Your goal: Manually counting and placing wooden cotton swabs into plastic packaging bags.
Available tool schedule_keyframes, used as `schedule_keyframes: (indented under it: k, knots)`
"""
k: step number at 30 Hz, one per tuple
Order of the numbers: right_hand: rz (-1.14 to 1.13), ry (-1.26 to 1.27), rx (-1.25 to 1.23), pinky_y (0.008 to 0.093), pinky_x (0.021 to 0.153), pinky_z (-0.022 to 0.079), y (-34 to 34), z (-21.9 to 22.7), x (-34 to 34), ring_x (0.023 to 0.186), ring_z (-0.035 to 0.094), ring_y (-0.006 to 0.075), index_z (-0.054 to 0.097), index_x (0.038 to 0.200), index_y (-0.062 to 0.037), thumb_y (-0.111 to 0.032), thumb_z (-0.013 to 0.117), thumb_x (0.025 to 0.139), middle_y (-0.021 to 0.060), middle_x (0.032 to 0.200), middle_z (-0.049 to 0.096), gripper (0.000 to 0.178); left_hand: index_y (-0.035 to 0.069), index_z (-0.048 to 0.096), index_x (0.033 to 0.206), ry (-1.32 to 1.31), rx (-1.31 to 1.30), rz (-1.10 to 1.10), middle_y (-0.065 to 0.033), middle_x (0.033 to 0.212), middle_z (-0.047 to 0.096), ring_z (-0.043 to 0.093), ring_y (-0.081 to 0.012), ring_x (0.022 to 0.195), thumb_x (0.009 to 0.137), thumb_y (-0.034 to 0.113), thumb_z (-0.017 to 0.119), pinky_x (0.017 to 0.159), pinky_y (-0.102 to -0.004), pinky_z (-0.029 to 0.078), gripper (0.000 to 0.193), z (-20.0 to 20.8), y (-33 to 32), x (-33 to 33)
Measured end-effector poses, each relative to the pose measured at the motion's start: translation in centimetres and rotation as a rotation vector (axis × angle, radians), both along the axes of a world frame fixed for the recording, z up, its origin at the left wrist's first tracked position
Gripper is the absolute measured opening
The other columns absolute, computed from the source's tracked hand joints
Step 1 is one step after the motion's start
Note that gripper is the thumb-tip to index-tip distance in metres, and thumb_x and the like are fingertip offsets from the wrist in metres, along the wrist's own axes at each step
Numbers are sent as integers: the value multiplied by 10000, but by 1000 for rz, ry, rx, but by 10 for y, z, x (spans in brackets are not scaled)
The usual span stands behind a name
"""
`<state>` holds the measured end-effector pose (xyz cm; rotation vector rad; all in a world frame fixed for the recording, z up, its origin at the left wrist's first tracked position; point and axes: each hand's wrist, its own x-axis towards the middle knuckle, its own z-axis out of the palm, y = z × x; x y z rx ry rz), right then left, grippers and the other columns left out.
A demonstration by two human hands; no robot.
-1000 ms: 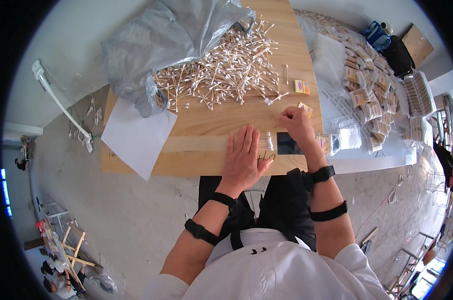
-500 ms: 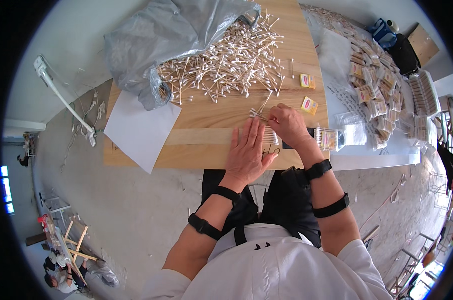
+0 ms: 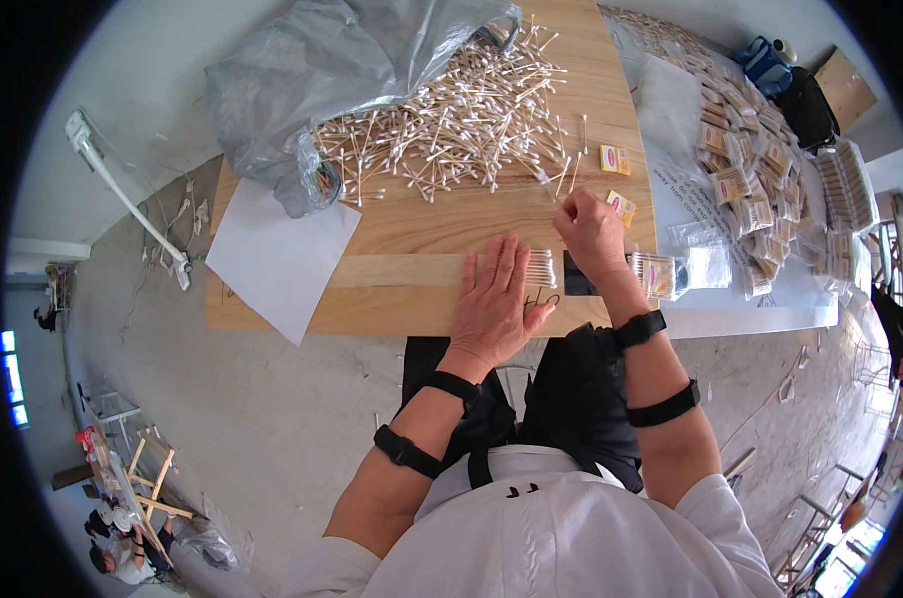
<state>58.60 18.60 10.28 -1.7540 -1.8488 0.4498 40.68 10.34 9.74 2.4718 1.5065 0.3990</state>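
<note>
My left hand (image 3: 489, 299) lies flat with fingers stretched out over the near edge of the table, partly covering a neat row of cotton swabs (image 3: 540, 269) that shows beside its fingers. To the right and a little farther off, my right hand (image 3: 593, 237) is closed in a pinch on cotton swabs (image 3: 554, 191), whose thin sticks poke out past the fingertips and look blurred; how many it holds I cannot tell. Beyond both hands spreads a loose heap of cotton swabs (image 3: 451, 125). Beside the right wrist sits a filled pack of cotton swabs (image 3: 655, 276).
A grey plastic bag (image 3: 312, 90) drapes over the heap's left side, with a white paper sheet (image 3: 284, 261) nearer. Two small yellow cards (image 3: 615, 159) lie on the right. Many filled packs (image 3: 755, 189) are piled farther right, near a backpack (image 3: 806, 108).
My right hand has moved away from the left fingertips, to the right and slightly farther off, and the swabs that lay by those fingertips are gone from there. The left hand has stayed put.
</note>
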Motion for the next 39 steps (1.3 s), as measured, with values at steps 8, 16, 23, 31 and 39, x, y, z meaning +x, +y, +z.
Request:
schedule_keyframes:
  k: [8,16,23,31,39]
  knots:
    - [37,41,13,467,644,508,-3,3,-3,730,644,372,583,786,-60,-107,602,791,147,744,648,51,5,302,1483,16,1,-2,-160,1560,280,246,-298,1456,877,480,601,1178,-511,154,826,0,-1,0]
    - [162,-91,164,435,652,522,-12,1,-8,760,639,339,584,814,-73,-132,649,797,123,778,619,90,2,290,1488,23,13,-4,-162,1567,264,235,-300,1462,881,505,583,1176,-514,158,842,0,0,1]
    - [322,-43,89,420,683,522,-20,5,-10,798,637,317,607,824,-72,-144,672,793,102,825,598,103,11,275,1496,13,44,12,-158,1576,244,209,-290,1474,886,529,559,1175,-530,149,849,-4,0,0]
    - [22,102,50,435,714,516,-4,3,-2,837,647,331,645,846,-74,-119,619,816,111,884,632,60,34,253,1508,42,-25,20,-138,1575,254,198,-269,1479,888,536,548,1178,-532,120,851,-2,1,2]
    - [-49,30,283,426,717,510,-10,3,-10,833,631,348,636,882,-52,-66,607,833,124,912,614,59,30,302,1490,34,-29,24,-142,1555,300,235,-275,1464,904,585,499,1176,-521,124,831,-3,17,1]
